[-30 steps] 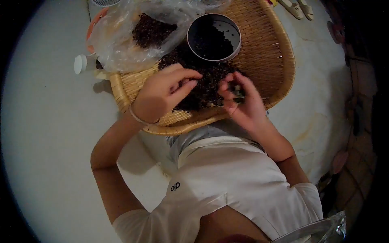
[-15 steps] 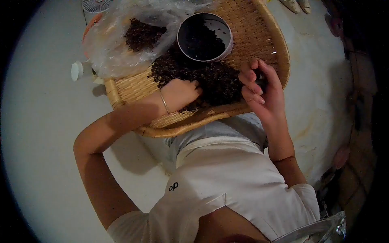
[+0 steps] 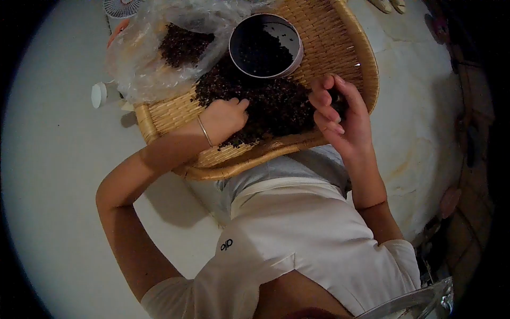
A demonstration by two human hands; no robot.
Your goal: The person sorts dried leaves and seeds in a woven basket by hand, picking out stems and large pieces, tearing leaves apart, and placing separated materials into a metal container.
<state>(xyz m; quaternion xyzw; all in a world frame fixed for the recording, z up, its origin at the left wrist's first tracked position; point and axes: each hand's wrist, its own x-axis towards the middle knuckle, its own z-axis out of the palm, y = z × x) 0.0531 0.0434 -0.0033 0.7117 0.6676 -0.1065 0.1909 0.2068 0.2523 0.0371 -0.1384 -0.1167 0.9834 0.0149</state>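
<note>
A heap of dark, crumbly dried bits point(image 3: 279, 109) lies in a shallow woven basket tray point(image 3: 324, 29). My left hand point(image 3: 224, 118), a thin bangle on its wrist, rests at the near left edge of the heap. Its fingers are bent together; anything between them is too small to make out. Over the tray's right side, my right hand point(image 3: 344, 114) is raised with the palm turned inward. Its fingers are loosely curved and apart, and no object shows in them. A round pale tub point(image 3: 293, 66), partly filled with dark bits, stands tilted behind the heap.
A clear plastic bag point(image 3: 138, 80) holding more dark bits point(image 3: 186, 45) lies over the tray's far left. A small white lid or cup point(image 3: 99, 94) sits on the pale surface left of it. A white fan-like grille point(image 3: 121, 6) and shoes point(image 3: 390, 5) show at the top.
My left hand has drawn back to the left across the heap, uncovering more dark bits. My right hand keeps nearly the same pose. The whole view has shifted slightly.
</note>
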